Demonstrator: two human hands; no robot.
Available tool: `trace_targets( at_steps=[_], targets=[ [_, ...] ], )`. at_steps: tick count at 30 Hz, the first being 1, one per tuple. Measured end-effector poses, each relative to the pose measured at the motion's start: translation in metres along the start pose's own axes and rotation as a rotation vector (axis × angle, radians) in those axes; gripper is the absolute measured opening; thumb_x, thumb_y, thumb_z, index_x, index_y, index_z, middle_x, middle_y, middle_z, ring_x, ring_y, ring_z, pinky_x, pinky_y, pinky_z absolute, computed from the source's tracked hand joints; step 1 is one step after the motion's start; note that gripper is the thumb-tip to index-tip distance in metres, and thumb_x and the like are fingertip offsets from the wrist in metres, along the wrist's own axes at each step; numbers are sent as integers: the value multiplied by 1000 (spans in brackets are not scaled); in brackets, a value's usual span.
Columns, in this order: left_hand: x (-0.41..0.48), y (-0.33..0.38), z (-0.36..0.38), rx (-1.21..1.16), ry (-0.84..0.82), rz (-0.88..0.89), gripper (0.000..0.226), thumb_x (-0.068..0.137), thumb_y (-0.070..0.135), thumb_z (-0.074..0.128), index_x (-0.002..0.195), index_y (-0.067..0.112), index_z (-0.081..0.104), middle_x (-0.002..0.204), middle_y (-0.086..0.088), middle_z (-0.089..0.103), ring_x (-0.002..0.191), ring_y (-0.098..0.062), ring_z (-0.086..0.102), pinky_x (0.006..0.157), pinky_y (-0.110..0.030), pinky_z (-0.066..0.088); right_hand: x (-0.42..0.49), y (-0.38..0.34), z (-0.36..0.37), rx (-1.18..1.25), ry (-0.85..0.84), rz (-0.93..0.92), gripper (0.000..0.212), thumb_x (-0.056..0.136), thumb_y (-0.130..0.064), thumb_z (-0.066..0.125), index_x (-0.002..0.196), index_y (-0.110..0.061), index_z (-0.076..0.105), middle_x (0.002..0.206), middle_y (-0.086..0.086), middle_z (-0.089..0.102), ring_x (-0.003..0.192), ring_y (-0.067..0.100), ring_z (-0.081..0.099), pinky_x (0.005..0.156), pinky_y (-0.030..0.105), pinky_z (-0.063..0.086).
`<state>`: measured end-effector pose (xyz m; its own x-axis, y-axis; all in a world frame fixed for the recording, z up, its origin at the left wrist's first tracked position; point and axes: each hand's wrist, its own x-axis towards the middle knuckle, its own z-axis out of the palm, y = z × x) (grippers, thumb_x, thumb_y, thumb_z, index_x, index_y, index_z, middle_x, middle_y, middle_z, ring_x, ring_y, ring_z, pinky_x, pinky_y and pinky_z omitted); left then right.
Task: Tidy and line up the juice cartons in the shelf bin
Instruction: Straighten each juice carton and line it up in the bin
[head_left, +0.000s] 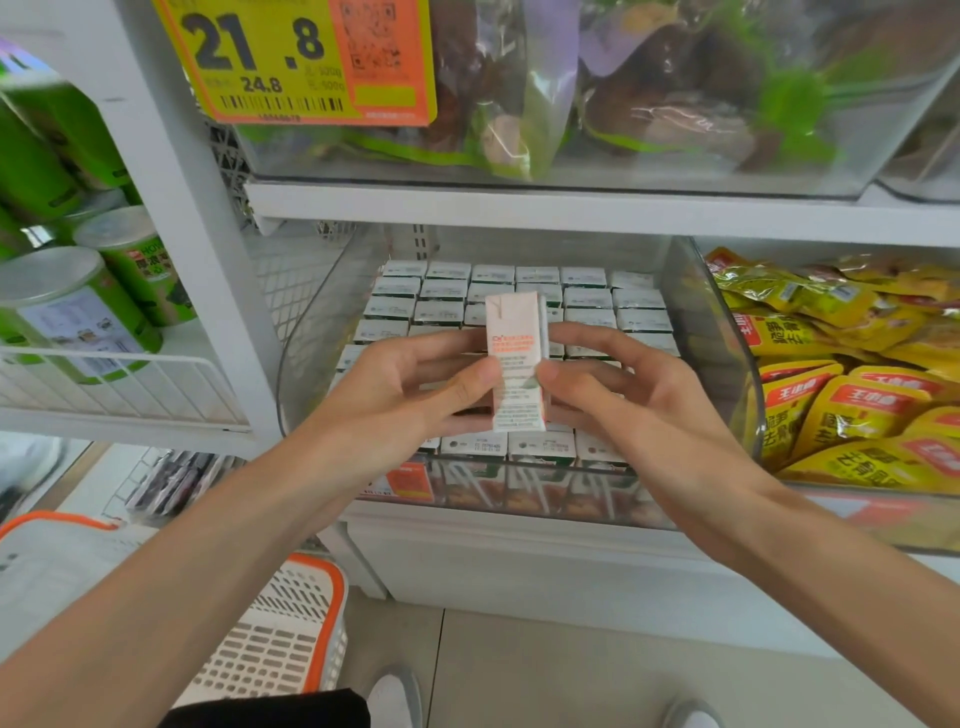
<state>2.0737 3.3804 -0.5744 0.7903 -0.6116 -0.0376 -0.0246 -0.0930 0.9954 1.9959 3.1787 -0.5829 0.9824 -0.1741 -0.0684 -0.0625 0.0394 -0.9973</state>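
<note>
A small white and pale-pink juice carton (516, 358) stands upright in the air above the clear shelf bin (711, 332). My left hand (415, 387) grips its left side, thumb on the front face. My right hand (618, 384) grips its right side, thumb on the front edge. Below and behind it, several rows of cartons (540, 296) fill the bin with their white tops up. The rows near the front are partly hidden by my hands.
A clear bin of yellow snack packets (852, 374) adjoins on the right. Green canisters (78, 312) stand in a wire rack at left. Above hangs a yellow price tag (296, 62) on a bin of bagged goods. A white and orange basket (280, 639) sits on the floor below left.
</note>
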Motion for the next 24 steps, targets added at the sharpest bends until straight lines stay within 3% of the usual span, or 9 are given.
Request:
trace_targets(
  at_steps=[5,9,15,24],
  targets=[
    [3,-4,-3,15,106,5,42,89,20,78,130,22,70,117,7,79,109,-13,76,86,-25,62,1,5,2,-61,-37,-65,22,99,-17,70,122,-19,69,108,-5,82,102,9,77,86,14,56],
    [2,-7,-2,27,125,2,45,86,26,80,130,23,70,117,9,79,107,-12,76,87,-25,62,3,7,1,-56,-44,-86,21,101,-17,68,122,-17,69,109,-3,82,103,12,78,92,18,58],
    [3,-5,-3,54,130,-1,43,91,27,77,133,23,69,119,9,78,109,-9,75,89,-25,61,3,8,2,-54,-27,-112,16,99,-20,70,115,-19,71,102,-7,83,93,2,77,78,9,55],
    [2,-3,-1,67,129,2,39,94,27,74,132,24,70,118,11,78,109,-7,75,87,-22,61,4,8,4,-68,1,-106,13,98,-19,72,111,-17,71,99,-7,83,88,2,77,76,10,55]
  ],
)
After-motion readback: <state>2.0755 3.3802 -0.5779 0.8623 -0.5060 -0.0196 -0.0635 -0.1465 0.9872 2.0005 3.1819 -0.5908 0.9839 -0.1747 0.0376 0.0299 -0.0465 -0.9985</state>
